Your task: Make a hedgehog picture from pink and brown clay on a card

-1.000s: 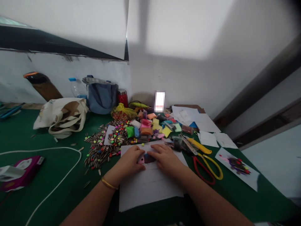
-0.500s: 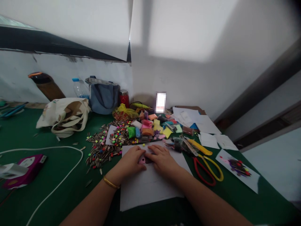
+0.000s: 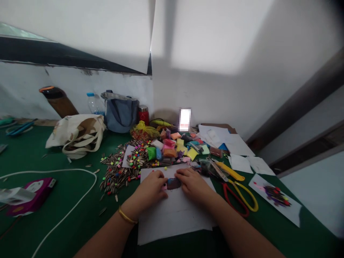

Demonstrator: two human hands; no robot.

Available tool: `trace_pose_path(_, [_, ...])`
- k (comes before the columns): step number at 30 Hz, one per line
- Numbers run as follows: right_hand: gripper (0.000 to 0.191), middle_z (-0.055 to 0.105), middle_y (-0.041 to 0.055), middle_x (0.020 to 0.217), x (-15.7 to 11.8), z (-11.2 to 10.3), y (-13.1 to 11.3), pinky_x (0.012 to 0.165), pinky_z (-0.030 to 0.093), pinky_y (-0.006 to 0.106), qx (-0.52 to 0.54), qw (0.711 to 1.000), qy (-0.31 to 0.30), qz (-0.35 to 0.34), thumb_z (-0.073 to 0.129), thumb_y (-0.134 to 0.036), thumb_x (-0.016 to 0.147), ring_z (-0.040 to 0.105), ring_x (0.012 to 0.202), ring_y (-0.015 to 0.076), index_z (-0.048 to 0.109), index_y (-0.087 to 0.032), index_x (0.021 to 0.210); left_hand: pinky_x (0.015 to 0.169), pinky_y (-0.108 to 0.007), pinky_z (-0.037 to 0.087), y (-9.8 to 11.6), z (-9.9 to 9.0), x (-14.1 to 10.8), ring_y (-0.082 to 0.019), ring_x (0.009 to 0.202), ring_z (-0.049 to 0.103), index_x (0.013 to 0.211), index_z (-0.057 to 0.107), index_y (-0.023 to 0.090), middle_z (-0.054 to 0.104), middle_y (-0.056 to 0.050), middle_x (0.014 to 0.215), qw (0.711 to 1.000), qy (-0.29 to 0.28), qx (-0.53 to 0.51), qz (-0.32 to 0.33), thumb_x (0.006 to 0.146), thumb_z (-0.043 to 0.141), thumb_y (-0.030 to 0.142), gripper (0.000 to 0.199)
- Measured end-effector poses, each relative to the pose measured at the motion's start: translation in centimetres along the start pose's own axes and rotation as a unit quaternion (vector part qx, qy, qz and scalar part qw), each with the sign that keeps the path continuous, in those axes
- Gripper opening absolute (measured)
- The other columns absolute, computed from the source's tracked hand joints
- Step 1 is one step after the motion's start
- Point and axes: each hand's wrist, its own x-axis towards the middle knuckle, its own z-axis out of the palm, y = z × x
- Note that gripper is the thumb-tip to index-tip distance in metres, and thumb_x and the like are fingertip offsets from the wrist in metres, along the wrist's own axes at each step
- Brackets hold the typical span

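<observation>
Resting on a sheet of white paper [image 3: 174, 218], a person's left hand [image 3: 150, 188] and right hand [image 3: 192, 184] flank a dark clay patch [image 3: 173, 183] at the paper's far end, fingers [image 3: 185, 173] curled in, grip unclear; a slip could smear the clay or scatter the sunflower seeds [image 3: 118, 175] just left

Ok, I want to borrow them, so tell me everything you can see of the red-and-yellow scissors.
The scissors lie flat on the green tabletop, right of the white paper sheet. Two large loop handles, one red, one yellow, look like plastic and stand spread apart. Their blades are hard to make out beside a yellow utility knife.
</observation>
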Motion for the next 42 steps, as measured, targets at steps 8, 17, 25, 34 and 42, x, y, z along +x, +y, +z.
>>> trace_pose_path(8, [0.052, 0.053, 0.0058, 0.139, -0.1, -0.6, 0.5, 0.107, 0.033, 0.039, 0.002, 1.000, -0.029, -0.012, 0.047, -0.014, 0.080, 0.045, 0.125, 0.0235, 0.058, -0.022, 0.130, 0.082, -0.031, 0.043, -0.2, -0.2, 0.1, -0.023, 0.096, 0.053, 0.088, 0.069, 0.021, 0.056, -0.006, 0.101, 1.000, 0.000, -0.011, 0.005, 0.070, 0.072, 0.030, 0.020])
trace_pose_path(17, [0.059, 0.042, 0.0052, 0.149, -0.8, -1.4, -0.9, 0.108, 0.029, 0.047, -0.039, 0.997, -0.072, -0.009, 0.045, -0.018, 0.082, 0.037, 0.134, 0.0264, 0.045, -0.025, 0.141, 0.083, -0.032, 0.042, 0.4, -0.2, 0.0, -0.023, 0.096, 0.054, 0.085, 0.067, 0.020, 0.057, -0.006, 0.100, 1.000, 0.017, -0.002, 0.000, 0.071, 0.072, 0.031, 0.019])
trace_pose_path(25, [0.062, 0.030, 0.0091, 0.155, -0.9, -0.2, -1.7, 0.110, 0.023, 0.054, -0.048, 0.995, -0.085, -0.002, 0.046, -0.045, 0.092, 0.028, 0.140, 0.0296, 0.031, -0.024, 0.149, 0.090, -0.036, 0.040, 1.0, 1.1, 0.1, -0.025, 0.101, 0.053, 0.111, 0.063, 0.023, 0.058, -0.007, 0.107, 0.998, 0.060, 0.019, -0.017, 0.072, 0.074, 0.032, 0.042])
trace_pose_path(34, [0.088, 0.016, 0.0119, 0.158, -1.2, 0.8, -2.0, 0.115, 0.005, 0.058, -0.036, 0.993, -0.108, -0.042, 0.038, -0.070, 0.087, 0.011, 0.146, 0.0303, 0.014, -0.015, 0.153, 0.095, -0.038, 0.040, 0.8, 1.5, 0.2, -0.027, 0.108, 0.052, 0.117, 0.056, 0.022, 0.057, -0.009, 0.114, 0.997, 0.064, 0.015, -0.034, 0.071, 0.074, 0.035, 0.051])
trace_pose_path(42, [0.093, 0.010, 0.0120, 0.158, -1.2, 1.3, -2.5, 0.116, 0.000, 0.055, -0.027, 0.990, -0.134, -0.042, 0.039, -0.072, 0.085, 0.006, 0.147, 0.0294, 0.013, -0.015, 0.153, 0.100, -0.041, 0.038, 1.0, 1.8, 0.2, -0.030, 0.115, 0.049, 0.127, 0.049, 0.020, 0.054, -0.012, 0.124, 0.997, 0.047, 0.042, -0.055, 0.072, 0.071, 0.036, 0.062])
